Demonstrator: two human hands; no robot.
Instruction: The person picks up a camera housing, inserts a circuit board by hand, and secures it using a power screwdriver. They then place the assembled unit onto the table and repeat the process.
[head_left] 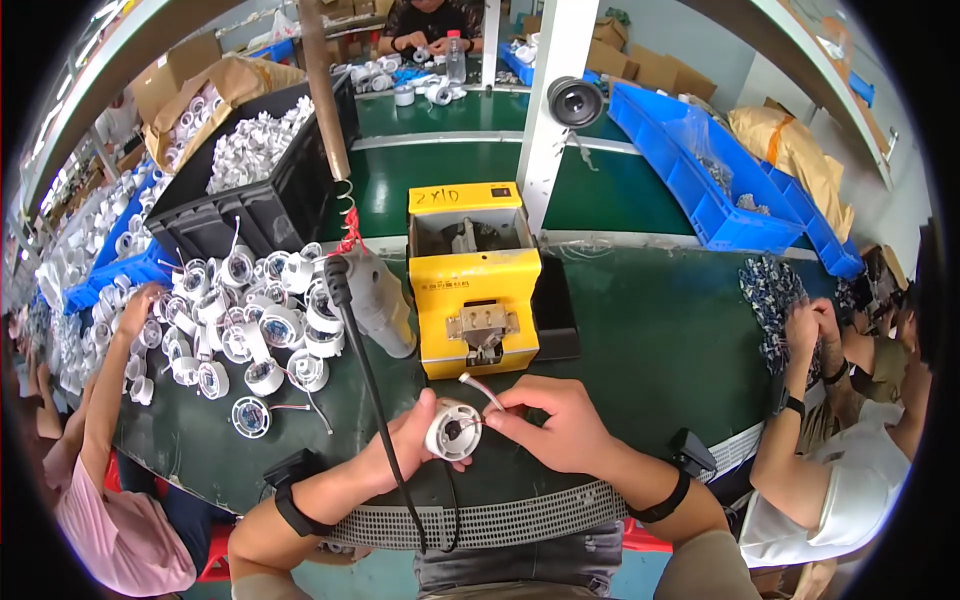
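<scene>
My left hand (pixel 412 440) is wrapped round a small white round plastic housing (pixel 454 432), its open face turned up and a dark part inside. With thumb and fingers my right hand (pixel 545 422) pinches a thin cable (pixel 487 392) that comes out of the housing; a white connector sits at its upper end. Just beyond my hands stands a yellow screw-feeder machine (pixel 475 290). To its left hangs a grey electric screwdriver (pixel 375 300) on a red coiled cord, its black cable (pixel 365 390) running down past my left wrist.
A heap of similar white housings (pixel 245 320) lies left, one single unit (pixel 251 417) nearer me. Behind it stands a black crate (pixel 260 180) of white parts. Blue bins (pixel 700 170) are at the back right. Co-workers' arms reach in at left (pixel 105 400) and right (pixel 795 400).
</scene>
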